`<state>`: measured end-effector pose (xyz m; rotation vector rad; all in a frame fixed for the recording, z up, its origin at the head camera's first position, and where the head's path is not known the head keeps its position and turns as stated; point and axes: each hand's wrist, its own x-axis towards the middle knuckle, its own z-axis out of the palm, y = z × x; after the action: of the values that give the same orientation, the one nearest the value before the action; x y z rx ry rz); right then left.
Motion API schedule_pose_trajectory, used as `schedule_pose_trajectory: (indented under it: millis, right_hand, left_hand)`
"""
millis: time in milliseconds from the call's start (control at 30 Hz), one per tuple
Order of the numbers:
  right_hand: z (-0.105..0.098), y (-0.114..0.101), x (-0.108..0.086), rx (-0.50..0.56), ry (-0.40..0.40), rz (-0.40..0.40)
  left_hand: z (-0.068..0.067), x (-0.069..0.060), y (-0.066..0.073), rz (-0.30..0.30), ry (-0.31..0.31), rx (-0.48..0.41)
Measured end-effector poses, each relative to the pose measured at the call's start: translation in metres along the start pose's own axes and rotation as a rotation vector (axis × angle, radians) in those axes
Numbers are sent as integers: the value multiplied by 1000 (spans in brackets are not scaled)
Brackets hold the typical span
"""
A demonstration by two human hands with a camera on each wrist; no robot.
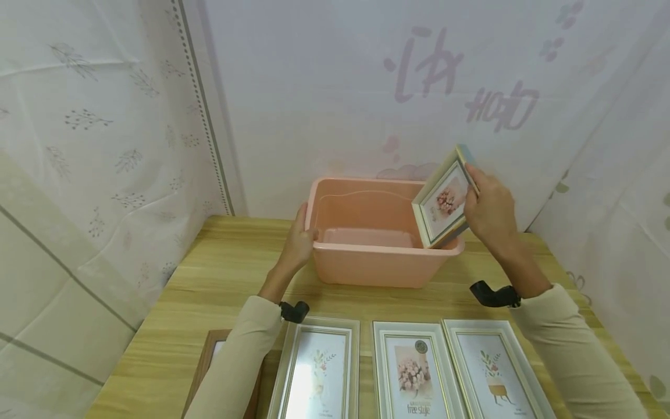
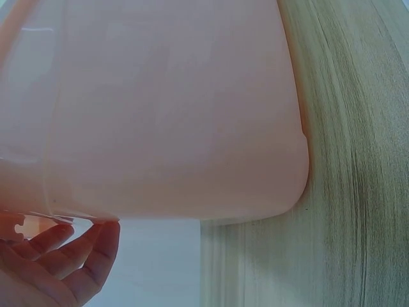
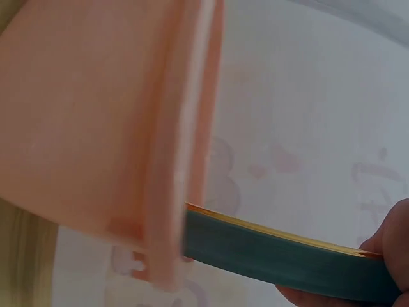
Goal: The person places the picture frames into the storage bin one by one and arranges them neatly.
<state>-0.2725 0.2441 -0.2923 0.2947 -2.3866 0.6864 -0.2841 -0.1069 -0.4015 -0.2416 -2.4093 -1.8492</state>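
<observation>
A pink plastic bin (image 1: 366,265) stands near the back of the wooden table. My left hand (image 1: 298,241) grips its left rim, the thumb over the edge and fingers outside; in the left wrist view the fingertips (image 2: 102,252) touch the rim. My right hand (image 1: 491,203) holds a picture frame (image 1: 426,206) by its upper right side. The frame tilts, its lower end inside the bin's right part, its flower picture facing up and left. In the right wrist view the frame's dark greenish edge (image 3: 287,259) runs from the hand to behind the bin's rim.
Several picture frames lie along the table's near side: a brown one (image 1: 201,369) partly under the left sleeve, a silver-gold one (image 1: 280,378), and white ones (image 1: 379,372) toward the right. A patterned cloth (image 1: 314,105) hangs behind the bin, with more cloth at both sides.
</observation>
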Motion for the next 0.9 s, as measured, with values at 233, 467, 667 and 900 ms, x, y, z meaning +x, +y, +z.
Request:
schedule_pose_trajectory:
  millis: [233,467,667,900]
  right_hand:
    - [18,10,-6,-47,-70,31]
    - [30,10,-6,-86,-102,2]
    - [43,12,-10,-90,-136,21]
    - [59,21,-16,-108,-163,27]
  left_hand:
    - [0,-1,0,-9,-12,6]
    - [-1,-1,0,3,-13,-28]
    - [-1,0,-1,4,-12,-13]
    - [-2,-4,4,14,-31,-12]
